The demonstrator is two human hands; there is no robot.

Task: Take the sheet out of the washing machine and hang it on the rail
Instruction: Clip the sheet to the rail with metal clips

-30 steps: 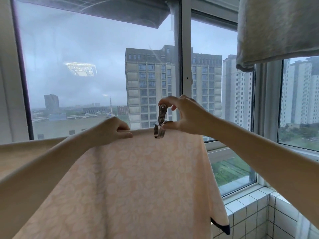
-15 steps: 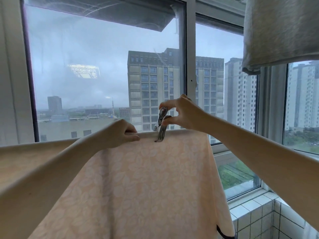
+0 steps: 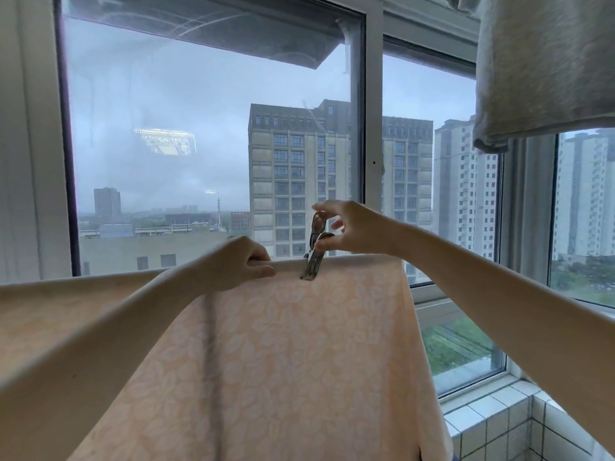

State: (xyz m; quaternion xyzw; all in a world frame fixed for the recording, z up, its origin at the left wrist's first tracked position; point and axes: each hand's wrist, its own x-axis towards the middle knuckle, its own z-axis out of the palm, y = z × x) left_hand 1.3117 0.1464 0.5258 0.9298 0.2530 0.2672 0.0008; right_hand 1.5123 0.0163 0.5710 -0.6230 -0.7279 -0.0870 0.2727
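Peach leaf-print cloth, the sheet (image 3: 283, 361) hung draped over the rail, itself hidden under the top fold, so pegging looked to be the step in hand. The left hand (image 3: 239, 261) had its fingers curled on the fold, while the right hand (image 3: 356, 227) pinched a metal peg (image 3: 314, 252) set astride it; next, I judged, that pinch should ease off without dragging the cloth. Behind stood a tall window (image 3: 372, 128), white tiles (image 3: 492, 424) below, a grey cloth (image 3: 545, 68) overhead.
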